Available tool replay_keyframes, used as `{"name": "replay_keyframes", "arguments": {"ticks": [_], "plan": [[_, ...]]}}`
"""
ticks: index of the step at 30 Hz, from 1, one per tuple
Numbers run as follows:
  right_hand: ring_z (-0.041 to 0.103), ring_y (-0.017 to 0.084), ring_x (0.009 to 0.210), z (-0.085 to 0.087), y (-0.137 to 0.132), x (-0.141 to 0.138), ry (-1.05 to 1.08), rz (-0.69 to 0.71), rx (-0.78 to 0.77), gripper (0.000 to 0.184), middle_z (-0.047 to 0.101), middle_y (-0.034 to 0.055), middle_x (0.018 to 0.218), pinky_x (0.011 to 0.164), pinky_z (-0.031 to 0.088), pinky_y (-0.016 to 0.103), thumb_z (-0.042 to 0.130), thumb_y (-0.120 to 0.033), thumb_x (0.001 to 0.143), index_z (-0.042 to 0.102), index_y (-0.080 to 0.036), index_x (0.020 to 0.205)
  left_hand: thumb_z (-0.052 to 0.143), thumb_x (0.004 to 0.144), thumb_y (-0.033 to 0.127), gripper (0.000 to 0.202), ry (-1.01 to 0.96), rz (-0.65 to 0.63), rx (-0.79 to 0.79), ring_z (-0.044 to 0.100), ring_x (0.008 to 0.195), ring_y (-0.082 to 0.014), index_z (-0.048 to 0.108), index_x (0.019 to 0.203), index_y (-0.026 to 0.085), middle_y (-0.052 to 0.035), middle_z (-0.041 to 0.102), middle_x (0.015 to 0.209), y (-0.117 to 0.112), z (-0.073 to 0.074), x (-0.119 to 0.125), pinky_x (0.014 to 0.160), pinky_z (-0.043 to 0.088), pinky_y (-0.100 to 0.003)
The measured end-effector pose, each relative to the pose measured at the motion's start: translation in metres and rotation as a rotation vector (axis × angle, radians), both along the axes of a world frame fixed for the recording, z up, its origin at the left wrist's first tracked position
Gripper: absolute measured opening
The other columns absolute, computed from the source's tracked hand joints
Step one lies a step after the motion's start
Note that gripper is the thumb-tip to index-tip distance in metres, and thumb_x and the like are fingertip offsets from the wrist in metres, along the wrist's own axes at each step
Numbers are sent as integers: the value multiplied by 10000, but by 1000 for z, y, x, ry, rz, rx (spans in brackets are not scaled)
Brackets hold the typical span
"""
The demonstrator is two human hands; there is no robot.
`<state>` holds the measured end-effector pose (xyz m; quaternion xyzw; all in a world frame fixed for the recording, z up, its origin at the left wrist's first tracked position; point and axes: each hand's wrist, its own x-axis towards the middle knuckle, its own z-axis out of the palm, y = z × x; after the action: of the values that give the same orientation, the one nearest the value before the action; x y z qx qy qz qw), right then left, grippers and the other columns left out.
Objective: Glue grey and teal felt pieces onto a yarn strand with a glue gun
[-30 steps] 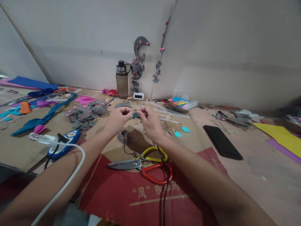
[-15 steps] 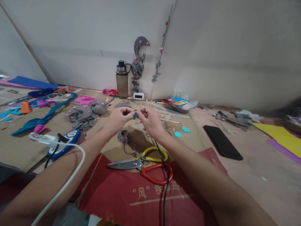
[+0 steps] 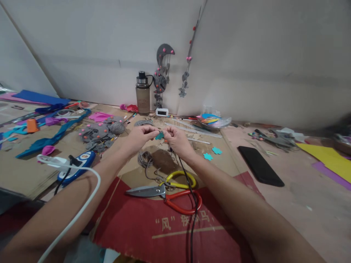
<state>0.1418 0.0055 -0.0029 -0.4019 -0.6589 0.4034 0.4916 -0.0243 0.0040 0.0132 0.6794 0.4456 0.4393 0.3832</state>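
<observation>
My left hand (image 3: 139,139) and my right hand (image 3: 177,140) meet above the middle of the cardboard-covered table. Both pinch one small teal cut-out (image 3: 159,136) between their fingertips. A coil of grey cord (image 3: 143,158) lies just below the hands. Closer to me rest scissors (image 3: 167,190) with one yellow and one red handle. Two more teal cut-outs (image 3: 212,153) lie on the table to the right of my right hand.
A black phone (image 3: 258,165) lies at right. A brown bottle (image 3: 143,94) and small white clock (image 3: 161,112) stand by the wall. Grey felt pieces (image 3: 97,133) and blue strips (image 3: 46,140) spread at left. A blue-white device (image 3: 76,166) with cables sits near my left arm.
Both hands have shifted slightly away from me, and the teal cut-out shows more between the fingertips. Nothing else on the table has moved.
</observation>
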Motion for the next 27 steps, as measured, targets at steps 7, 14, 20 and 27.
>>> {"name": "replay_keyframes", "arguments": {"ticks": [7, 14, 20, 27], "plan": [[350, 76, 500, -5, 0, 3, -51, -18, 22, 167, 423, -56, 573, 479, 261, 211, 495, -345, 783, 472, -192, 720, 655, 712, 412, 329, 29, -35, 9, 557, 669, -137, 736, 932, 182, -58, 692, 804, 2, 2, -4, 594, 407, -236], [426, 88, 545, -10, -2, 2, -180, -20, 151, 141, 496, -41, 624, 528, 330, 213, 482, -321, 799, 493, -185, 764, 641, 725, 352, 268, 304, -28, 162, 589, 665, -137, 742, 883, 160, -44, 716, 792, -4, 9, -3, 609, 423, -231], [491, 120, 633, -7, -5, 2, -349, -73, 272, 107, 568, -2, 682, 609, 368, 239, 487, -270, 807, 544, -182, 786, 619, 748, 288, 192, 470, 1, 313, 550, 576, -111, 740, 820, 158, -24, 686, 675, -5, 12, -4, 540, 382, -214], [515, 134, 706, -4, -8, 2, -361, -50, 254, 231, 599, 21, 756, 685, 386, 264, 446, -356, 875, 575, -172, 824, 584, 730, 173, 141, 581, 72, 487, 553, 590, -118, 721, 759, 160, -27, 676, 677, -10, 13, -1, 577, 388, -222]]}}
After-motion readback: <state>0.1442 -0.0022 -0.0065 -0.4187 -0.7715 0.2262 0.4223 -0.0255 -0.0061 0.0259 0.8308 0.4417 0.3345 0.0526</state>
